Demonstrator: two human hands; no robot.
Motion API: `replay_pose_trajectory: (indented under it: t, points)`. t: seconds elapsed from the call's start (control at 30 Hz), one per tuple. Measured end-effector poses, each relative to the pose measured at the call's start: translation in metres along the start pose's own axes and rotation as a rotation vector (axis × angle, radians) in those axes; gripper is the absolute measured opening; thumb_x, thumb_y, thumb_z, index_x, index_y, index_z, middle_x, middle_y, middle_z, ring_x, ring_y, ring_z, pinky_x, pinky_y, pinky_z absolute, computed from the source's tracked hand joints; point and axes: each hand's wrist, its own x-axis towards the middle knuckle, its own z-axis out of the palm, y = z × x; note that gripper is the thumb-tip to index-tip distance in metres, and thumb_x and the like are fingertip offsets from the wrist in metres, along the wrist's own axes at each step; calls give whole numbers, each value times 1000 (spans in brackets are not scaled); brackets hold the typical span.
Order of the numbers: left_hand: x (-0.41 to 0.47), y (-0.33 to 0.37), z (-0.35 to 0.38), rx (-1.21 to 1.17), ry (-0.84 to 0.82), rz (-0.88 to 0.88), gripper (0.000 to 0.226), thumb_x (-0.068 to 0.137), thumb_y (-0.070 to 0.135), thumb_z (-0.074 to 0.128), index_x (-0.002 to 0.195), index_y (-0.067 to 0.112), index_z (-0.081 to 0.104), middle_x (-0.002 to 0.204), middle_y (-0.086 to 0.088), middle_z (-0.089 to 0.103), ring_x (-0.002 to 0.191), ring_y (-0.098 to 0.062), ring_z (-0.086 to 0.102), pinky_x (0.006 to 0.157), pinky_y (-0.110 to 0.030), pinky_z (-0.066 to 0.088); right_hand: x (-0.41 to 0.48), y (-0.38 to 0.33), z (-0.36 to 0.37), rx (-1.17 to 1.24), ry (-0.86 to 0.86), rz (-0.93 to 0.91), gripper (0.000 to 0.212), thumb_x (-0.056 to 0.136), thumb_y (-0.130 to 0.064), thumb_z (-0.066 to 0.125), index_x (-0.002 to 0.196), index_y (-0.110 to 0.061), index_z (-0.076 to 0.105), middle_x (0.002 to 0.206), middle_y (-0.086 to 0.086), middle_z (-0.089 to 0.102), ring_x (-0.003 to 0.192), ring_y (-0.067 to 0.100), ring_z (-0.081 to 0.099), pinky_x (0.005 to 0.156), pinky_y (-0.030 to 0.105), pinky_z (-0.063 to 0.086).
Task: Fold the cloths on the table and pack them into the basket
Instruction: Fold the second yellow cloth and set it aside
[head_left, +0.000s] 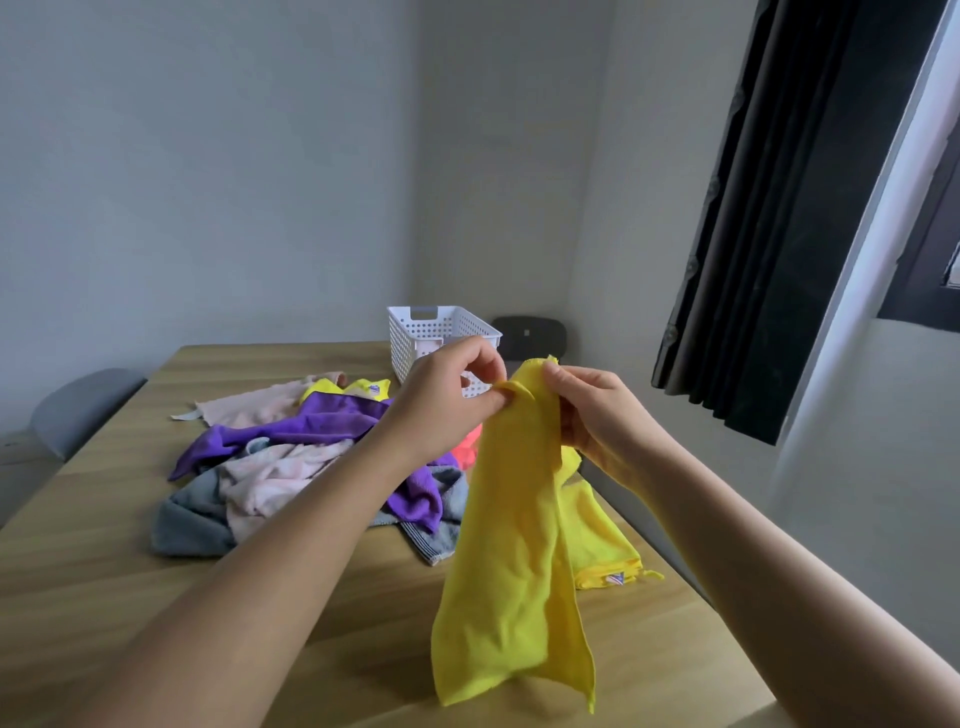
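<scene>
Pinches with the left hand (447, 395) and grips with the right hand (597, 415) the top edge of a yellow microfibre cloth (514, 545), raised above the tabletop (311, 649). Hangs limp and creased: judged light, soft, easily bunched; best taken at two adjacent corners. Screens part of the cloth heap (291, 457); shows nothing of the white basket (431, 332) interior beyond.

Left hand (447, 400), right hand (597, 415) aloft, close together, both in pinch

No legible text anywhere.
</scene>
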Motion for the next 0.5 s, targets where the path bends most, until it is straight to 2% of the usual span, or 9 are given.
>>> replay_pose_trajectory:
  t: [0.07,0.1,0.2,0.3,0.4,0.5]
  points:
    - [-2,-2,-1,8,0,11,19,81,14,69,76,25,55,80,8,61,82,-6,55,79,-21,45,1,4,1,34,-14,52,32,99,-29,47,88,-8,68,82,10,70,75,20,69,74,34,59]
    - [-3,-3,-2,3,-9,23,20,82,13,69,76,27,55,79,9,61,81,-7,55,78,-22,45,1,5,2,31,-20,66,32,99,-28,47,88,-7,68,82,10,69,74,19,67,73,33,59]
    - [-5,-3,-3,-59,-66,30,18,84,15,68,81,31,62,80,12,65,80,-4,58,78,-20,46,2,13,7,-18,2,76,27,96,-28,54,98,-7,70,92,13,70,83,23,66,82,41,57]
    - [-5,-6,-1,-112,-63,-26,12,85,22,68,81,33,65,81,13,66,80,-2,58,77,-20,46,2,18,11,-8,33,40,23,91,-27,60,96,-8,71,90,14,71,80,23,67,76,39,57]
    - [-5,-9,5,-145,-16,-74,10,84,20,69,78,26,64,86,11,65,80,-2,58,71,-17,48,0,22,11,-6,1,31,18,91,-25,59,91,-10,69,82,8,70,73,18,66,67,30,53]
    - [-7,-9,10,-240,-28,-164,15,82,13,70,73,18,59,90,12,67,83,-3,61,75,-21,52,-1,25,10,34,-48,50,22,94,-23,54,91,-10,71,85,10,71,77,19,67,69,31,53]
